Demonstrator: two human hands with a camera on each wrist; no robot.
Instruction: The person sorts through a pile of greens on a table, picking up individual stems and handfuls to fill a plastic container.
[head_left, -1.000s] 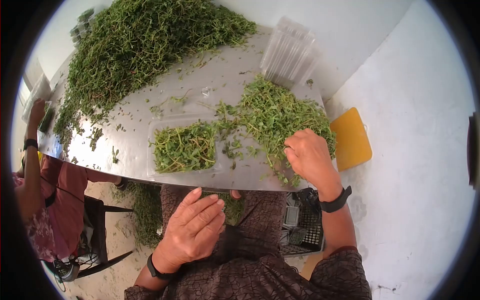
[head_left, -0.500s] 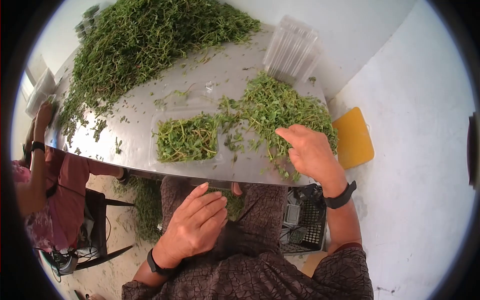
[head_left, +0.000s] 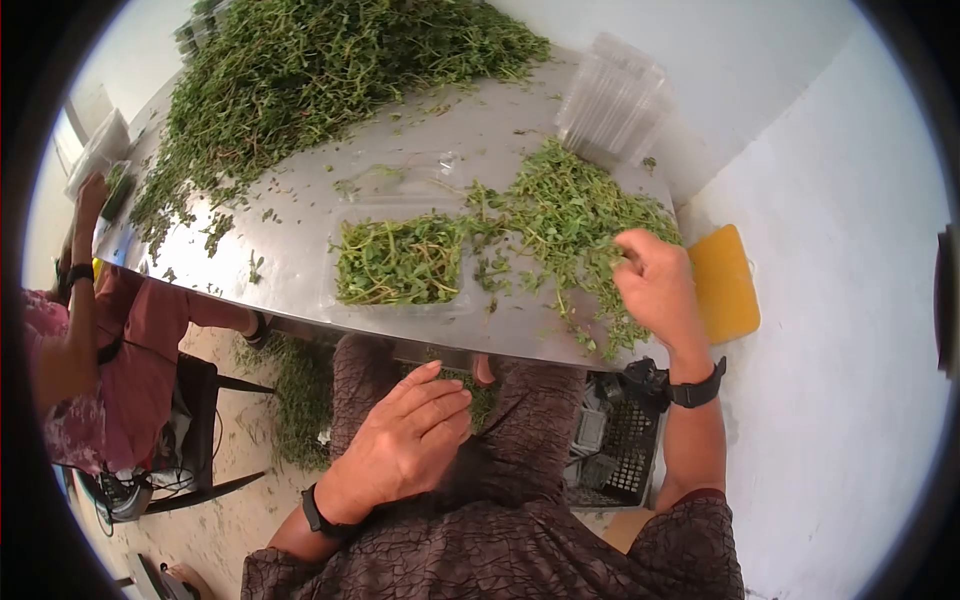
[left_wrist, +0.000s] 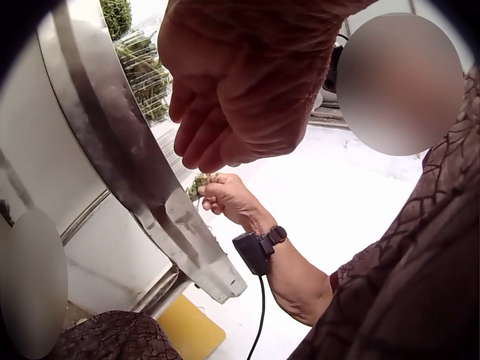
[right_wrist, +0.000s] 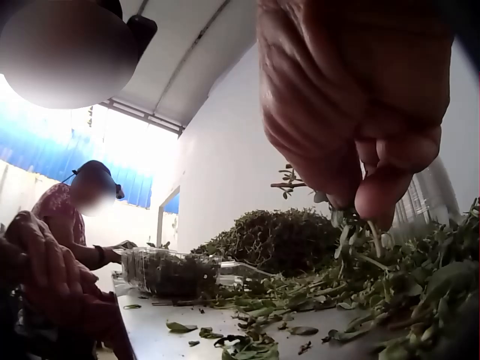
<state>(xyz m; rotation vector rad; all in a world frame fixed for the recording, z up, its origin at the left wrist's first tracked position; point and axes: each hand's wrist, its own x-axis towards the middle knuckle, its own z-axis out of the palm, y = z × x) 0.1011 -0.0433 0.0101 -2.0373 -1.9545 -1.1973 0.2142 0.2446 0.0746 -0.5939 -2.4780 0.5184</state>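
My right hand [head_left: 658, 290] is over the right edge of a small heap of leafy green sprigs [head_left: 575, 205]. Its thumb and fingers pinch a sprig [right_wrist: 373, 238], its stem showing below the fingertips in the right wrist view. Over my lap, in front of the table edge, my left hand [head_left: 405, 440] is held with its fingers loosely extended and nothing in them. Between the hands and farther back, a clear plastic clamshell box [head_left: 400, 187] lies with its lid folded back, its base filled with greens [head_left: 400, 262].
A large mound of greens [head_left: 320, 90] covers the far left of the metal table [head_left: 290, 235]. Clear boxes [head_left: 615, 105] are stacked at the back right, against the wall. A yellow board [head_left: 728, 285] and a black crate [head_left: 640, 455] are at the right. Another person [head_left: 150, 330] sits left.
My right hand lifted off the heap with its index finger pointing out, then curled its fingers again at the heap's right side. The left hand stays about where it was; the head view has shifted.
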